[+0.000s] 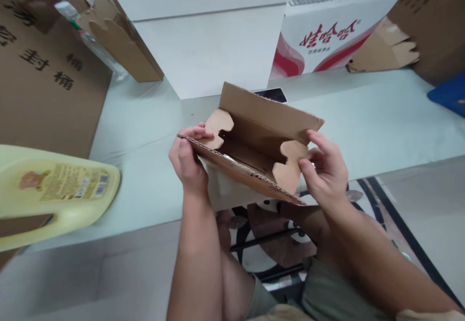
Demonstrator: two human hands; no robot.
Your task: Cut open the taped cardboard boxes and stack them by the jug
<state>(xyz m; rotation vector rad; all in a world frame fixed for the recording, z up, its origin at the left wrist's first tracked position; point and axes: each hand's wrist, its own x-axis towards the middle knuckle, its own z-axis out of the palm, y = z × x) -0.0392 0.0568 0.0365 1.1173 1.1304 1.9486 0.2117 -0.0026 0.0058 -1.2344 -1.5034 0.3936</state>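
I hold a small brown corrugated cardboard box (pixel 261 117) in mid-air over my lap, its lid flap standing open at the back. My left hand (pixel 187 161) grips the box's left end, thumb pressing the rounded left tab inward. At the right end my right hand (pixel 325 168) pinches the rounded right tab between thumb and fingers. Something white shows under the box's front wall; I cannot make out what it is.
A yellow plastic bottle (pixel 54 190) lies on the pale table (pixel 381 122) at the left. Large brown cartons (pixel 43 69) stand at the left, a white box (pixel 210 45) behind, a red-and-white printed carton (pixel 327 35) at the back right, and a blue object (pixel 448 96) at the right edge.
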